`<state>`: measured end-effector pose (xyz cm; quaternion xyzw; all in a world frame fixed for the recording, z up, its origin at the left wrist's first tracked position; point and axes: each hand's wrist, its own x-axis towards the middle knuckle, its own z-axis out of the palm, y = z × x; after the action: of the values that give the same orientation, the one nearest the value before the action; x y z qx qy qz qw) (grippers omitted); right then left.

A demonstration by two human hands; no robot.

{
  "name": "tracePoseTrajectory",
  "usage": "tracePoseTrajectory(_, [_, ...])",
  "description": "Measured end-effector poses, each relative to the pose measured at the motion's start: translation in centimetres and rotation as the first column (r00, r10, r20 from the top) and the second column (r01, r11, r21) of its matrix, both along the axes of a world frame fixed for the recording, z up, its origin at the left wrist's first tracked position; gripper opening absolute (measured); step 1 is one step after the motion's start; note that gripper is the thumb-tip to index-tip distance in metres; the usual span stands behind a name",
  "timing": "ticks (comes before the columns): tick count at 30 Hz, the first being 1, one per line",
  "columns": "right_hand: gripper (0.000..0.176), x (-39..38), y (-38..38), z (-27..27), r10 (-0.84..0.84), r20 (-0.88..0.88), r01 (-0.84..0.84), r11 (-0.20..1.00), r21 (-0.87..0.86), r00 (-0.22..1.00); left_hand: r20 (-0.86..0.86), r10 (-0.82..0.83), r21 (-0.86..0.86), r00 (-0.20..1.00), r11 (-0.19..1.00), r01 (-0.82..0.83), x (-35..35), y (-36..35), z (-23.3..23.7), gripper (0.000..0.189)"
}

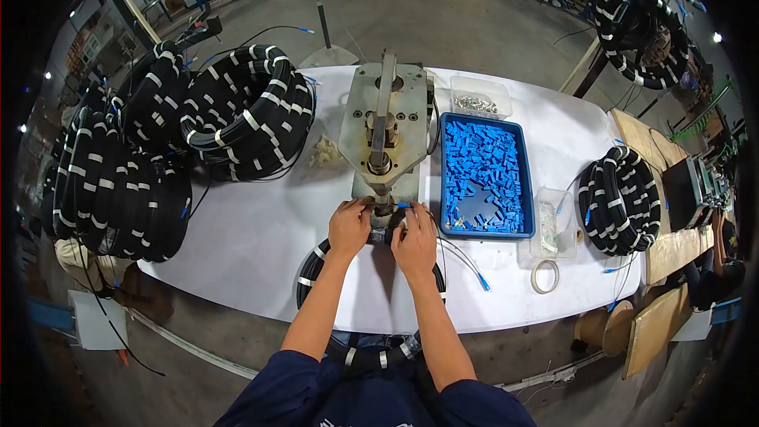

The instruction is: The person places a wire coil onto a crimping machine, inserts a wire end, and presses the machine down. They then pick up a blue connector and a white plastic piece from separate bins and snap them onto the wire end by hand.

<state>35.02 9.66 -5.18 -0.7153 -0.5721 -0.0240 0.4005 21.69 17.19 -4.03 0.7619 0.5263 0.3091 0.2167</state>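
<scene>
A metal bench press [368,79] stands in front of me, and both my hands are at its lower end. My left hand [348,229] is closed, with its fingertips at the left side of the press head; what they pinch is hidden. To the right of the head, my right hand [415,243] has its fingers curled round a black cable, with a small blue tip showing by the fingertips. A coil of black cable [310,275] with white bands lies beneath my forearms and hangs over the table edge. A loose blue-ended cable [482,280] lies right of my right hand.
A blue tray [528,190] of small blue parts stands right of the press, with clear boxes [545,247] of small parts nearby. A tape roll [545,277] lies in front. Banded cable coils [249,115] pile at left; another coil [620,202] sits at right. Another person's arm [718,245] shows far right.
</scene>
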Motion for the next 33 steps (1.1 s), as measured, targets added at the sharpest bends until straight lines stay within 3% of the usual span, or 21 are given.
tracePoseTrajectory(21, [0.029, 0.05, 0.04, -0.28, -0.001, -0.026, 0.001, 1.000, 0.000, 1.000, 0.000, 0.006, 0.000, 1.000, 1.000, -0.006, 0.13, -0.17, 0.35, 0.023])
tracePoseTrajectory(33, [0.034, -0.01, 0.07, -0.30, -0.004, -0.024, 0.004, 1.000, -0.017, 1.000, 0.006, -0.009, 0.124, 1.000, 0.992, 0.008, 0.34, 0.08, -0.09, 0.022])
